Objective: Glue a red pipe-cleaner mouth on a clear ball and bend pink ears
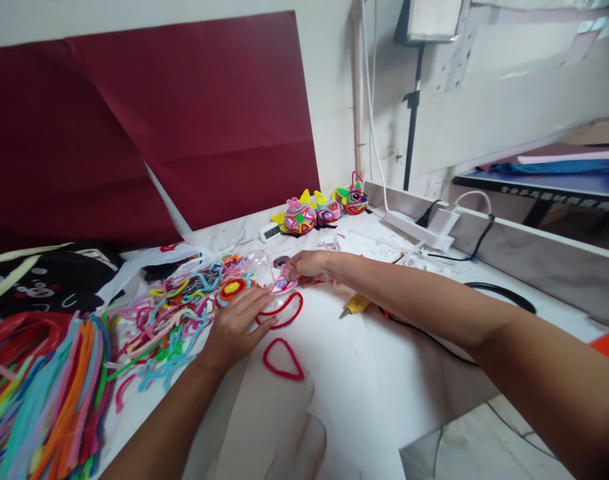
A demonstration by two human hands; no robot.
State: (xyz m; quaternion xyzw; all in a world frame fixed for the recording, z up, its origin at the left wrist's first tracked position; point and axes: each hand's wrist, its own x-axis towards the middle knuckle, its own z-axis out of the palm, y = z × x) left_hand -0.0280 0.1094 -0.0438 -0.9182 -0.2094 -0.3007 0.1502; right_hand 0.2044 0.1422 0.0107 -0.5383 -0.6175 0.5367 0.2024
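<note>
My right hand is closed, its fingertips pinching a small pink and lilac piece on the table. Its exact shape is partly hidden by the fingers. My left hand rests palm down with fingers stretched out, the tips near that piece and the thumb by a curved red pipe-cleaner loop. Nearer to me lies a crimson teardrop-shaped pipe-cleaner loop. A round coil of red and yellow pipe cleaner sits just beyond my left hand. Right of my hands lies a hot glue gun with a yellow nozzle.
Tangled pipe-cleaner scraps and a bundle of straight pipe cleaners spread on the left, before a black bag. Several colourful fish-like ornaments stand at the back beside a small digital timer. A power strip lies back right.
</note>
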